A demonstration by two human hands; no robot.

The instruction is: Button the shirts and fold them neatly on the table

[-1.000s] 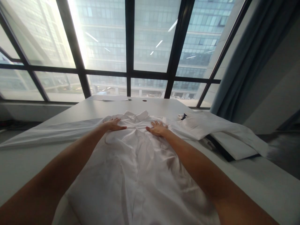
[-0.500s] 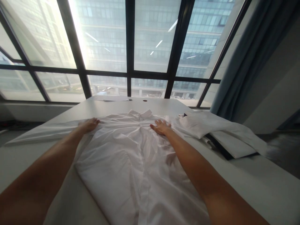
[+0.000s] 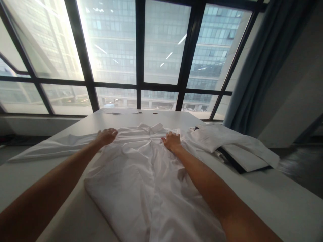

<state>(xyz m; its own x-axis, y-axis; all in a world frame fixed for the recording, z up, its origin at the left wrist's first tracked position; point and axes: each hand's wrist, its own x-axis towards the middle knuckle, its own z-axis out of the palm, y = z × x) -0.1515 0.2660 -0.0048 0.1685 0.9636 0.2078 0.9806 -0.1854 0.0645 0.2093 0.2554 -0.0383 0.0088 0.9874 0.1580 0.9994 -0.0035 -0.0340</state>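
Observation:
A white collared shirt (image 3: 126, 174) lies front up on the white table (image 3: 85, 126), its collar at the far end and its body reaching toward me. My left hand (image 3: 107, 136) is at the left shoulder of the shirt, its fingers bent together over the cloth. Near the right shoulder, my right hand (image 3: 172, 140) has its fingers curled down on the fabric. Creases run across the cloth between both hands. One sleeve stretches out to the left; the other is partly lost among white cloth at the right.
Folded white cloth (image 3: 217, 136) lies at the right with a dark-edged flat item (image 3: 236, 161) under it. A white sheet (image 3: 121, 111) rests at the table's far end. Beyond stand dark-framed windows, with a blue-grey curtain (image 3: 254, 67) on the right.
My left hand has moved right, toward the collar. The spread fingers of my right hand have curled in, and that hand has shifted slightly left. The view has tilted up a little.

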